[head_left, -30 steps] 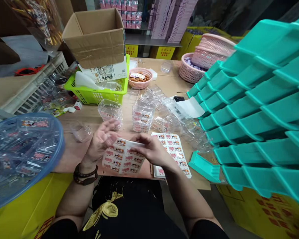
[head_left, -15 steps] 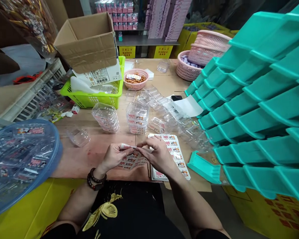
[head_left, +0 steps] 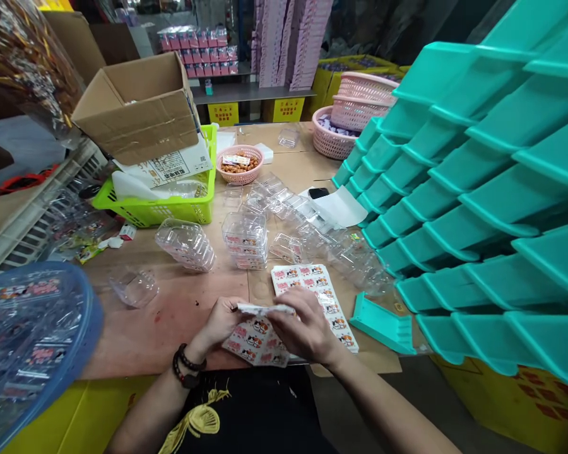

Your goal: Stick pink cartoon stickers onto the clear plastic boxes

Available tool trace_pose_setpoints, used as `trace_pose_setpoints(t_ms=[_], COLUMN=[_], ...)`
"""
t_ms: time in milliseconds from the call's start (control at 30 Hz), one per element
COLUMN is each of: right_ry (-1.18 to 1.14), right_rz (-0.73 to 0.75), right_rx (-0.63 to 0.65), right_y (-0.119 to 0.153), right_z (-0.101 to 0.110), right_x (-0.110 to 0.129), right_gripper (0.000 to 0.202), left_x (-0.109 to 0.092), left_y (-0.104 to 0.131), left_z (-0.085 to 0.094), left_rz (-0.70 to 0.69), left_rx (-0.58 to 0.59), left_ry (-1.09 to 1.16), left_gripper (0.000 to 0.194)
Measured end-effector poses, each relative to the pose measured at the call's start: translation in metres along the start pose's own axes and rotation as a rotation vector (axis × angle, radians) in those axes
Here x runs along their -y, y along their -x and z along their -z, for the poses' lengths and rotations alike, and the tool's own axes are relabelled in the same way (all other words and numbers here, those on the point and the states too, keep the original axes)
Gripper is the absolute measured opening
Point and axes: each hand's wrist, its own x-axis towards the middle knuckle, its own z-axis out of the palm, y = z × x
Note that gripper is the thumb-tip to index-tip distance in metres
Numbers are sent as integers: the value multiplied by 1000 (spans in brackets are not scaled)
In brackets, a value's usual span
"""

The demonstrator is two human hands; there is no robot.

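Note:
A sheet of cat stickers (head_left: 255, 343) hangs in front of me over the table's near edge, its top edge folded back. My left hand (head_left: 222, 325) pinches the fold at its left end, fingers closed. My right hand (head_left: 307, 328) is at the right end of the same fold, its curled fingers closed on the sheet and hiding part of it. Beneath and beyond my right hand lies a stack of sticker sheets (head_left: 338, 323). Farther back stand a pile of clear plastic boxes (head_left: 245, 239) with stickers on them and a leaning nest of clear boxes (head_left: 184, 246).
At left is a blue tub (head_left: 92, 321) of stickered boxes, near a lone clear box (head_left: 135, 287). Stacked teal trays (head_left: 459, 208) rise at right, with one loose teal tray (head_left: 383, 325) beside them. A green basket (head_left: 170, 211) and a pink basket (head_left: 239, 176) stand behind.
My view has shifted, so the table things appear lower and farther left. The sheet's folded edge is now flatter and more level. My right hand has moved off the sheet stack's upper part.

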Motion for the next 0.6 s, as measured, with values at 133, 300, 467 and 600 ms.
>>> trace_pose_setpoints(t_ms=[133,300,467,600], right_ry=[33,-145,101,171], right_rz=[-71,-727,-876,-980], right_rx=[-260,-102,361,445], right_y=[-10,-75,-138,-156], right_z=[22,-9,-80,-110], right_x=[-26,-134,-198,-198], right_gripper=[43,87,111,111], left_x=[5,4,3,1], left_y=[-6,0,12,18], left_z=[7,16,42,63], left_rz=[-85,-26,-107,-221], left_rx=[-72,-79,-9,17], left_ry=[-97,-90,-160,-120], left_gripper=[44,51,38,18])
